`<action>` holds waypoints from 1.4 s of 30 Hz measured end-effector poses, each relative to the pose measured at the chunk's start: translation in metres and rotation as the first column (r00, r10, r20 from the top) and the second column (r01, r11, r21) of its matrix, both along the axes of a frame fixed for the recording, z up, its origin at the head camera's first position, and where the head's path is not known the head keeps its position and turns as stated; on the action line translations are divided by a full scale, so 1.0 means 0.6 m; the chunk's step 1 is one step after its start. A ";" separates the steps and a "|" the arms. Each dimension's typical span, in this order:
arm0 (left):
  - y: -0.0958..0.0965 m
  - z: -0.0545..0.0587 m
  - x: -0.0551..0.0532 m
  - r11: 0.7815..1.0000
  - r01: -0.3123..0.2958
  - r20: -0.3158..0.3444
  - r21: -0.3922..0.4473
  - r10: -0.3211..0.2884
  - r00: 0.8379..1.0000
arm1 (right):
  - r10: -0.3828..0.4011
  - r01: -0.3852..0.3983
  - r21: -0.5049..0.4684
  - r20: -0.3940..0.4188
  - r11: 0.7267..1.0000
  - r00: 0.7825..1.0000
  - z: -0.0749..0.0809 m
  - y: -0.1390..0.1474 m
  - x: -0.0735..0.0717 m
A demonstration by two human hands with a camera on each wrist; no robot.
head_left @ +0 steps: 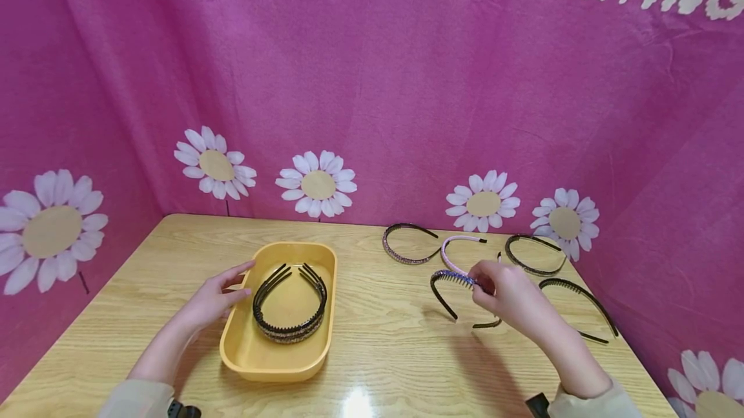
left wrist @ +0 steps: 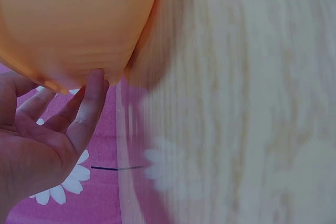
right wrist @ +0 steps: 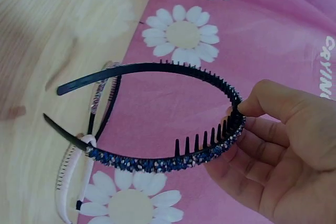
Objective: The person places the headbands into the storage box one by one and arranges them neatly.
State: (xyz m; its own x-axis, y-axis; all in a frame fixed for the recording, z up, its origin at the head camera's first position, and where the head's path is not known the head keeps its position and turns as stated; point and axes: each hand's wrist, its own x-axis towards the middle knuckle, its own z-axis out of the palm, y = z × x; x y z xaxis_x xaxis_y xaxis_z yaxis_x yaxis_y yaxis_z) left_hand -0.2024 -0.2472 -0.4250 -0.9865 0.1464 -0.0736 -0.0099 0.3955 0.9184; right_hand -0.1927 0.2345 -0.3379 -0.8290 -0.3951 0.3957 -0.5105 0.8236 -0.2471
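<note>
My right hand pinches the top of a toothed black headband set with blue glittery stones, its two ends pointing down toward the table. In the right wrist view the thumb lies on the inner side of the band and the fingers behind it. On the left, my left hand holds the side of a yellow plastic tray, thumb over the rim and fingers against the outer wall. Several black toothed headbands lie nested inside that tray.
Beyond the right hand lie a pink headband and a dark glittery one. Two black headbands lie farther right, near the table's edge. A pink cloth with white daisies hangs around the wooden table.
</note>
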 end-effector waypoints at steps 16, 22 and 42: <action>0.000 0.002 -0.001 1.000 0.005 -0.012 -0.015 -0.005 1.000 | 0.175 -0.191 -0.049 -0.231 0.980 0.957 0.029 -0.025 -0.002; 0.000 0.002 0.000 1.000 0.004 -0.010 -0.016 -0.004 1.000 | 0.216 -0.241 -0.050 -0.295 0.969 0.931 0.039 -0.034 -0.003; -0.001 0.000 -0.002 1.000 0.009 -0.008 0.002 -0.009 1.000 | 0.336 -0.369 0.018 -0.457 0.929 0.823 0.060 -0.109 -0.011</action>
